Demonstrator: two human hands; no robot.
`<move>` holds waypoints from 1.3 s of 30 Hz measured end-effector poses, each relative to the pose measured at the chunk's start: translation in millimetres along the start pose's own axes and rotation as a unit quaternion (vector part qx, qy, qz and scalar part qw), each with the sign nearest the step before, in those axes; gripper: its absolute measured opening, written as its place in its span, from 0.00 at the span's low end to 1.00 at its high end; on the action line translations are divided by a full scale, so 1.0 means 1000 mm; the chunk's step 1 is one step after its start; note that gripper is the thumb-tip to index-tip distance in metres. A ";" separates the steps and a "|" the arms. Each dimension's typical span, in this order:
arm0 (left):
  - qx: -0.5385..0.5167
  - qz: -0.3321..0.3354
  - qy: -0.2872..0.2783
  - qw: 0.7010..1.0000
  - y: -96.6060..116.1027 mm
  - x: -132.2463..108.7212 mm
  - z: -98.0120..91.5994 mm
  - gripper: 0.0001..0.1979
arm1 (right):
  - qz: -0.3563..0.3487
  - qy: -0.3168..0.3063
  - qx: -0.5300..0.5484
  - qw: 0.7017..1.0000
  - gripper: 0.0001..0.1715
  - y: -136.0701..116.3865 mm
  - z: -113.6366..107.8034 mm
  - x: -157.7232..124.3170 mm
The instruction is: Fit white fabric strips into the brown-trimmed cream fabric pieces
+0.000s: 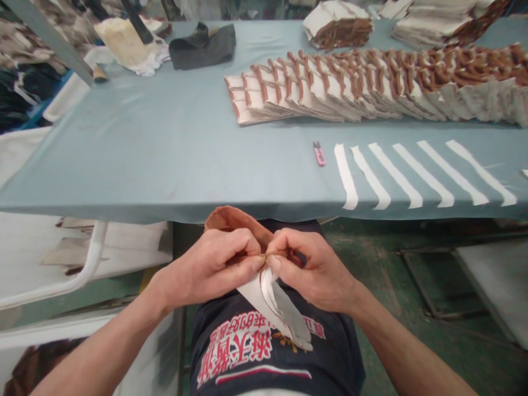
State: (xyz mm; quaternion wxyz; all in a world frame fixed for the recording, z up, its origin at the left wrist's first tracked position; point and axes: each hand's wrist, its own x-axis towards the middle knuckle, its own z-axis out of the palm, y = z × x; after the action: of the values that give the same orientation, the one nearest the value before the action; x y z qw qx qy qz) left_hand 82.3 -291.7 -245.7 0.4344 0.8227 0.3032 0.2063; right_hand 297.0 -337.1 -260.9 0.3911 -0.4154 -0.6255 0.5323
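Between my two hands, just in front of the table edge, is a sewn fabric piece (237, 218) with a brown side and a pale grey-white side. My left hand (225, 264) is closed, its thumb and forefinger pinching the brown edge. Right beside it, my right hand (303, 269) pinches the same edge, the two thumb tips nearly touching. A pale folded flap (280, 308) hangs below the thumbs over a dark apron (231, 330) with red and white lettering. The fingers hide the pinched spot itself.
On the blue-covered table (165, 148) lie pink thread snips (319, 154) and several white strips (381, 176) in a row. Behind them runs a long overlapping row of brown-and-white fabric pieces (363, 88). A dark cloth (202, 47) lies at the back; a white-railed cart (97, 253) stands left.
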 end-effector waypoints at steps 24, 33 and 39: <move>-0.240 -0.116 -0.022 0.964 0.007 0.010 0.015 0.22 | 0.021 -0.040 -0.003 0.999 0.11 -0.001 -0.012 -0.001; -0.481 -0.124 0.068 0.865 -0.018 0.006 0.055 0.27 | 0.034 -0.032 0.106 0.993 0.20 0.024 -0.004 0.004; -0.435 -0.145 0.054 0.887 -0.021 0.006 0.041 0.30 | 0.029 -0.026 0.047 0.998 0.13 0.008 -0.008 0.006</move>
State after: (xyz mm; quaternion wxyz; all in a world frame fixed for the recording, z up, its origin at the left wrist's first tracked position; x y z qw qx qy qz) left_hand 104.5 -302.3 -284.8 0.7566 0.4862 0.3217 0.2962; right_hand 303.1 -327.7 -267.8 0.3784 -0.4005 -0.5971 0.5830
